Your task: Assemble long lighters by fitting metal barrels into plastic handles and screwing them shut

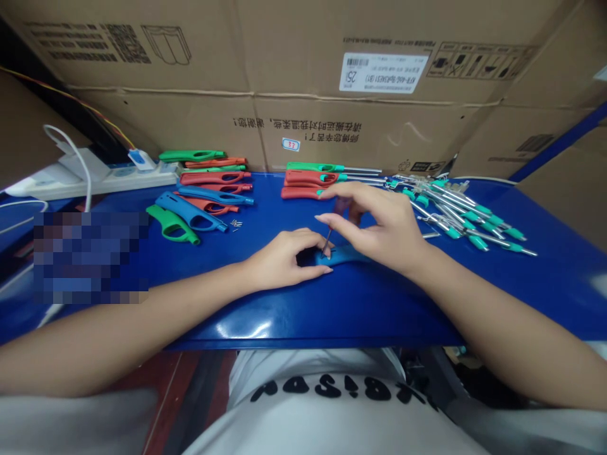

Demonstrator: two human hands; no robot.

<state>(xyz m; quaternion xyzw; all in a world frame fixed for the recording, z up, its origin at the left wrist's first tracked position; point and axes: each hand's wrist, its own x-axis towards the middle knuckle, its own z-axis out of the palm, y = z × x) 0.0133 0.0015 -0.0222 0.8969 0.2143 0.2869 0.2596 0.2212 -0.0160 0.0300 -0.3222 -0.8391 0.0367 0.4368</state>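
Observation:
My left hand [279, 260] rests on the blue table, its thumb and fingers closed around the end of a blue lighter casing [349, 254] that lies flat. From above, my right hand [386, 224] grips a small screwdriver [327, 241]. The screwdriver's thin shaft slants down to the casing beside my left fingertips. Its handle is mostly hidden by my right fingers, and the contact at the tip is too small to make out. My right wrist covers the far end of the casing.
Several empty lighter casings [192, 212] in green, red and blue lie at the left, beside small screws [236, 224]. Lighters with metal tubes [303, 178] lie behind my hands. Metal tubes with teal ends [455, 212] are heaped right. A power strip [95, 180] and cardboard [190, 114] stand behind.

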